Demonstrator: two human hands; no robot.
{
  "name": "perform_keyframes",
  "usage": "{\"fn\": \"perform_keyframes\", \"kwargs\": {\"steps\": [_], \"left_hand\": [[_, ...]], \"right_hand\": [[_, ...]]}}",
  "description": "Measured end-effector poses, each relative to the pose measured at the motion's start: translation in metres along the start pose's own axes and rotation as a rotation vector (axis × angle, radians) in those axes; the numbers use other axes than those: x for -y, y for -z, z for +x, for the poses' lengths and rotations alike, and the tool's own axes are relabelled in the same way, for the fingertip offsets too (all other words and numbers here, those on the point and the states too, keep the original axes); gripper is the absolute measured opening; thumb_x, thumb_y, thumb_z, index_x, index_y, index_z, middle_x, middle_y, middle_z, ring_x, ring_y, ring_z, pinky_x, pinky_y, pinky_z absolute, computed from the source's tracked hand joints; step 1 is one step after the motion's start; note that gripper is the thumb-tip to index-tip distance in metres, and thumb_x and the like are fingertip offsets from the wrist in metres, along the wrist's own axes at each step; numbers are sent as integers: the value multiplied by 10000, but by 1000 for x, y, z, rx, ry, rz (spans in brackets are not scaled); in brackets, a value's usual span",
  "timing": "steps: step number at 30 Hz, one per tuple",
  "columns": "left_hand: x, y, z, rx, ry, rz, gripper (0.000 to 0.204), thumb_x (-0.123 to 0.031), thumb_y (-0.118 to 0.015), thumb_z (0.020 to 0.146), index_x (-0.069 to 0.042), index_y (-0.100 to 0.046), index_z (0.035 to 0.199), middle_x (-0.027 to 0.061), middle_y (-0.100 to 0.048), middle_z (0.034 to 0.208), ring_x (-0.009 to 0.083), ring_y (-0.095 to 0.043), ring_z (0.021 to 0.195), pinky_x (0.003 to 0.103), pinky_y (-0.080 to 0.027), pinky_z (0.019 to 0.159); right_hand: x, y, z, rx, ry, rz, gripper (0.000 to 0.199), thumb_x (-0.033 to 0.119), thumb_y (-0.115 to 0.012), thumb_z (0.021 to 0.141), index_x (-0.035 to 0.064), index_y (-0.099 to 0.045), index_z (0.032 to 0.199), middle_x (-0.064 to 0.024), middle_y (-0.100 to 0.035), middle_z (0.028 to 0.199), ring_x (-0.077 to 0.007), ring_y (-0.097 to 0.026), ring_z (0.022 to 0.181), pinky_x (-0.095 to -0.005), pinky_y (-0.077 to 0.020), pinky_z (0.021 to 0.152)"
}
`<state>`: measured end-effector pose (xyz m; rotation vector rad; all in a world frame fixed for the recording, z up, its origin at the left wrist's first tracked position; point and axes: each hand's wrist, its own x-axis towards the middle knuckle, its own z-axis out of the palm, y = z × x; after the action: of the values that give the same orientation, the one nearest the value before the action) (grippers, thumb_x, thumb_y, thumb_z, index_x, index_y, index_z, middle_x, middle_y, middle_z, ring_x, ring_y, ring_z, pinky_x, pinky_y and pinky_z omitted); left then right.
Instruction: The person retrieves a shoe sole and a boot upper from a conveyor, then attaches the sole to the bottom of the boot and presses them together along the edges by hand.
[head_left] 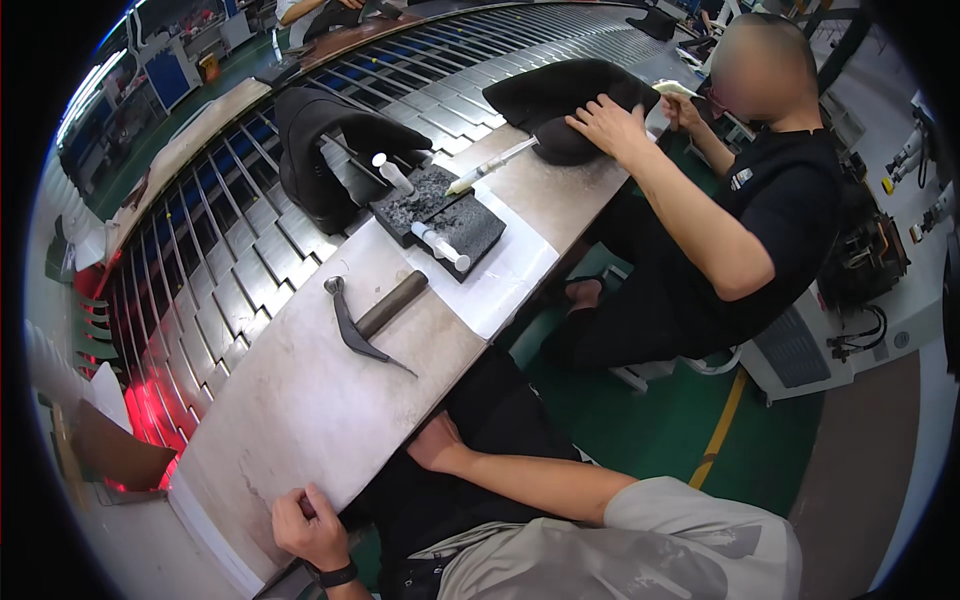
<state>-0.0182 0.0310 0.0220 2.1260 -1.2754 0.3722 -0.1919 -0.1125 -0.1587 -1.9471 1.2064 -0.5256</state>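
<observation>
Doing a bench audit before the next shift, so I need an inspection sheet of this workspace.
Surface: long pale worktable, scuffed, beside a roller conveyor.
Job's things: hammer lying flat, untouched.
Clutter: black foam tray with small glue bottles; black shoe uppers.
Hands: left hand grips the table edge; right hand rests on the lap under the table, holding nothing visible.
Cables: black cables on the machine at right.
Surroundings: a seated co-worker handling a black upper; green floor.

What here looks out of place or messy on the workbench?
Little stands out. The hammer lies loose and askew mid-bench, untouched; the left hand grips the bench edge. Grey crumbs litter the black pad under two small tubes.
</observation>
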Motion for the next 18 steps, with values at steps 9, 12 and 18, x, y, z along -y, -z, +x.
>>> {"fn": "perform_keyframes", "kwargs": {"steps": [9,12,18], "left_hand": [[-3,0,7,-20,-41,7,136,-122,-776,906,-62,-681,830,115,-609,711,328,-589,620,459,-449,586],[2,2,9,-7,-38,19,154,-118,-805,854,-78,-664,810,103,-584,679,330,-582,604,458,-445,568],[2,5,17,-54,-97,-16,172,-108,-839,825,-100,-668,805,53,-583,671,286,-585,592,414,-438,552]], "right_hand": [[1,12,-3,104,-26,-77,399,360,-755,893,46,-782,1137,-237,-759,1156,-444,-719,1052,-519,-585,958],[-4,7,-7,80,-20,24,574,291,-788,883,34,-674,1383,-291,-581,1488,-497,-502,1406,-526,-398,1212],[-5,3,20,164,184,-187,486,257,-734,904,56,-708,1345,-249,-636,1443,-487,-570,1334,-542,-449,1151]]}}
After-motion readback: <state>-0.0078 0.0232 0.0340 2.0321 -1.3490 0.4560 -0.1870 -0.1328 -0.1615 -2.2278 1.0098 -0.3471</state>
